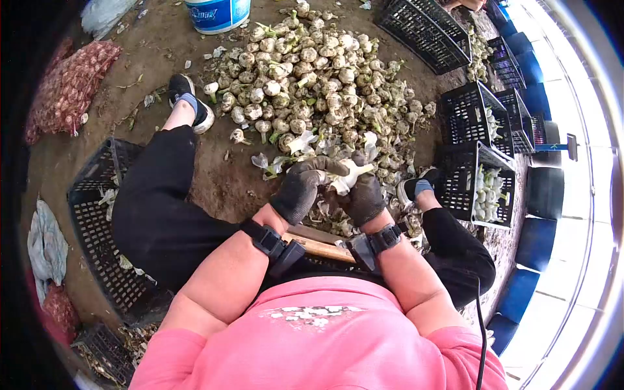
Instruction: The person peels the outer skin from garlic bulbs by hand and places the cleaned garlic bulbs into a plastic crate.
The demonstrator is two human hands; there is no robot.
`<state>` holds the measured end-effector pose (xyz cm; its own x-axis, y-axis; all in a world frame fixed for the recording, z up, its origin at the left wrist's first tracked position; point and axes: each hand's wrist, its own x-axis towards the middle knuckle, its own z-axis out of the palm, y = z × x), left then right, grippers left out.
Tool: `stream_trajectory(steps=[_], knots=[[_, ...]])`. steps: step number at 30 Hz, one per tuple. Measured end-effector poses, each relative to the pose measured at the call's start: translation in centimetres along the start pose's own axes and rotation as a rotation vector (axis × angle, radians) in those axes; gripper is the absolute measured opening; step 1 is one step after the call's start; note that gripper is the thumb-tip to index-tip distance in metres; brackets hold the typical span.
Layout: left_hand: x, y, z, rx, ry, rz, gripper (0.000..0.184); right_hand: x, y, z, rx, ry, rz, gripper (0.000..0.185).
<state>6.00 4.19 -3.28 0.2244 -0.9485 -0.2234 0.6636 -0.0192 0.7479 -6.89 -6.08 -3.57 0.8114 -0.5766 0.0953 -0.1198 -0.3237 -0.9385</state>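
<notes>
Both of my hands wear dark work gloves and meet in front of me over the dirt floor. Between them is a white garlic bulb point(350, 175) with a short stem pointing right. My left hand point(302, 188) pinches the bulb's left side with thumb and fingers. My right hand point(364, 195) closes on it from the right, its fingertips partly hidden behind the bulb. Just beyond lies a large heap of unpeeled garlic bulbs point(312, 78), dirty and with stem stubs. Loose pale garlic skins point(303, 142) lie at the heap's near edge.
Black crates point(478, 179) with white garlic stand at the right, and another crate point(97, 221) is by my left leg. A white-and-blue bucket point(219, 16) stands behind the heap. Red mesh sacks point(75, 84) lie at far left. Part of another person's hand point(469, 4) shows at the top right.
</notes>
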Motion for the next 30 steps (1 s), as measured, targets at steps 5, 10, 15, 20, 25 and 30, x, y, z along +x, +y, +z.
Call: stream_trajectory(steps=[5, 10, 15, 20, 25, 30], knots=[[1.8, -2.1, -3.4, 1.028, 0.337, 0.164, 0.024, -0.8, -4.4, -1.0, -0.299, -0.035, -0.179, 0.044], [3.0, -5.8, -5.8, 1.245, 0.110, -0.166, 0.065, 1.0, -4.5, -1.8, 0.618, 0.070, 0.384, 0.033], [-0.3, 1.4, 0.3, -0.004, -0.084, -0.243, 0.058, -0.2, -1.8, -1.6, 0.272, 0.070, 0.349, 0.025], [-0.4, -0.6, 1.2, 0.079, -0.017, -0.106, 0.048, 0.3, -2.9, -0.6, 0.160, 0.140, 0.288, 0.020], [-1.1, -0.4, 2.0, 0.573, 0.106, 0.215, 0.061, 0.7, -5.4, -2.0, -0.645, -0.006, 0.345, 0.038], [-0.6, -1.8, 0.1, 0.990, 0.161, 0.219, 0.062, 1.2, -4.1, -0.7, -0.812, -0.163, 0.234, 0.033]])
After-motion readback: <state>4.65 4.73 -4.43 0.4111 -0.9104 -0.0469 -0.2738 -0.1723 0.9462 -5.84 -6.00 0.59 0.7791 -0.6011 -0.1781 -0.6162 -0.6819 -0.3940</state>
